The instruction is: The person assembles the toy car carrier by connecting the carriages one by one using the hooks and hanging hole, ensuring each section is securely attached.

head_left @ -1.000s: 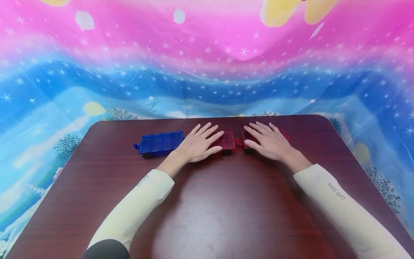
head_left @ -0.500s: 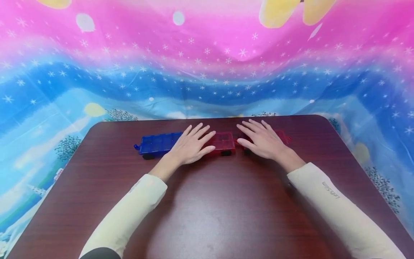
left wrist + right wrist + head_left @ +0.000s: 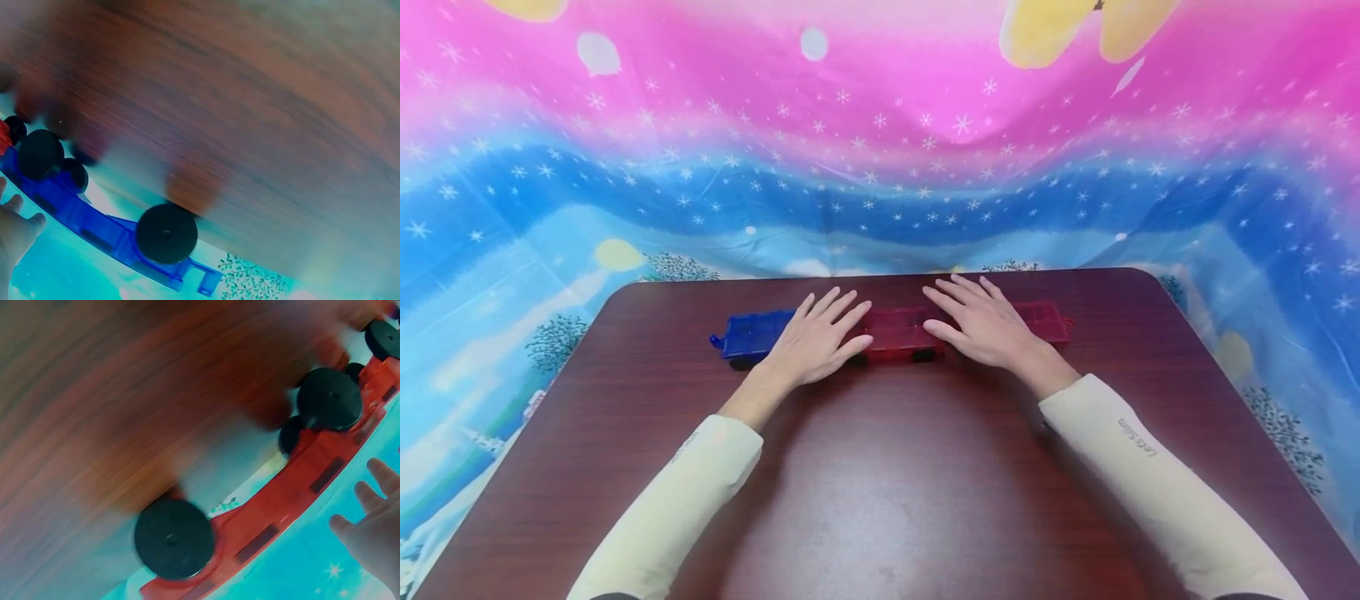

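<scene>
Three see-through toy wagons with black wheels stand in a row across the table. On the left is the blue wagon (image 3: 756, 335), with a hook at its outer end. Beside it come a middle red wagon (image 3: 897, 332) and a right red wagon (image 3: 1047, 322). My left hand (image 3: 811, 337), fingers straight and spread, is over the blue wagon's right end and hides where it meets the red one. Over the place where the two red wagons meet is my right hand (image 3: 981, 325), also spread. In the right wrist view its fingers (image 3: 369, 499) show apart from the red wagon.
The dark brown wooden table (image 3: 880, 483) reaches toward me in front of the wagons. Close behind its far edge hangs a pink and blue cloth (image 3: 880, 167) with snowflakes. Pale sleeves (image 3: 677, 508) cover both forearms.
Both hands have moved left along the row with fingers spread, uncovering more of the right red wagon and covering more of the blue one. The wagons have stayed in place.
</scene>
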### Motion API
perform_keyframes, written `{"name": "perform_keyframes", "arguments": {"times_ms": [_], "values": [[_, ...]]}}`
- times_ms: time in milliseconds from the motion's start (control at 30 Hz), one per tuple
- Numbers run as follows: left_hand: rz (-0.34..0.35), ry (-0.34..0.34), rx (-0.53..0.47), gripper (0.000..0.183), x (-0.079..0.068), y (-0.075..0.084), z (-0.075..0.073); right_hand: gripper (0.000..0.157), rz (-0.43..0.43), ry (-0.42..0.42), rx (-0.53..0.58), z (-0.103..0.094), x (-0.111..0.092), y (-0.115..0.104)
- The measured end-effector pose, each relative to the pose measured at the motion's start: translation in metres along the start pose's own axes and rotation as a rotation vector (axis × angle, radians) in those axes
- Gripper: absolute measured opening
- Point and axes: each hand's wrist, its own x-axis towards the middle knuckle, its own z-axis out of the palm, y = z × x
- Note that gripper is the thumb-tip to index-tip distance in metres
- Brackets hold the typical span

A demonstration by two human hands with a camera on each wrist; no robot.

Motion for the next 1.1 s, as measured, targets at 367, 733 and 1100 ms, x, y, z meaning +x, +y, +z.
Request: {"name": "perform_keyframes", "arguments": {"times_ms": [367, 733, 1100], "values": [[-0.045, 0.011, -0.004, 0.068, -0.016, -0.013, 0.001, 0.07, -0.013, -0.012, 0.016, 0.004, 0.011, -0.017], [-0.078, 0.01, -0.022, 0.069, -0.029, -0.023, 0.001, 0.072, -0.036, -0.012, 0.008, 0.009, 0.018, -0.027], [-0.105, 0.028, -0.028, 0.069, -0.041, -0.033, -0.001, 0.072, -0.059, -0.013, 0.006, 0.01, 0.027, -0.037]]}}
